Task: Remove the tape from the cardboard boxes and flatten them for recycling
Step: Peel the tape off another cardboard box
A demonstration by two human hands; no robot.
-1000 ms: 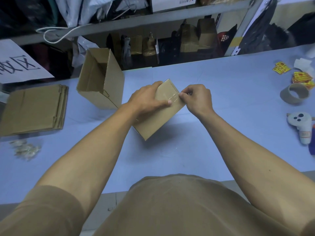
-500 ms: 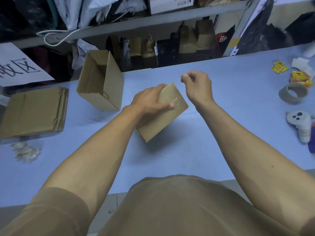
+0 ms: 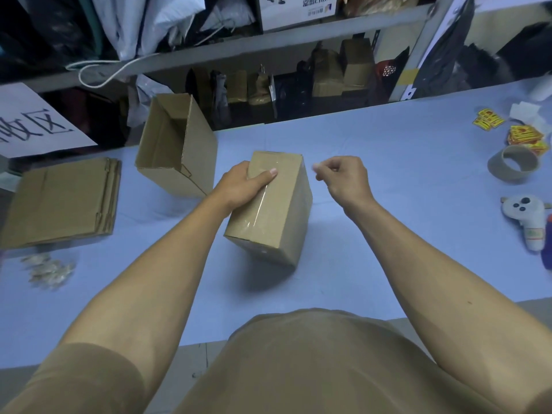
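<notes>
Sealed boxes: one brown corrugated cardboard box (image 3: 270,210), glossy clear tape (image 3: 263,201) along its top, tilted at tabletop (image 3: 388,234) centre.
Open boxes: one brown carton (image 3: 176,147), behind-left.
Flattened boxes: one stack (image 3: 59,201), far left.
Left hand (image 3: 243,186): grip wrapped round the sealed box's upper end.
Right hand (image 3: 342,176): grip pinched; whether anything is held cannot be told.
Tape cores: one cardboard ring (image 3: 513,167).

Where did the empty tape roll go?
The empty tape roll lies on the blue table at the far right of the head view, just below the yellow stickers and above the white controller.
</notes>
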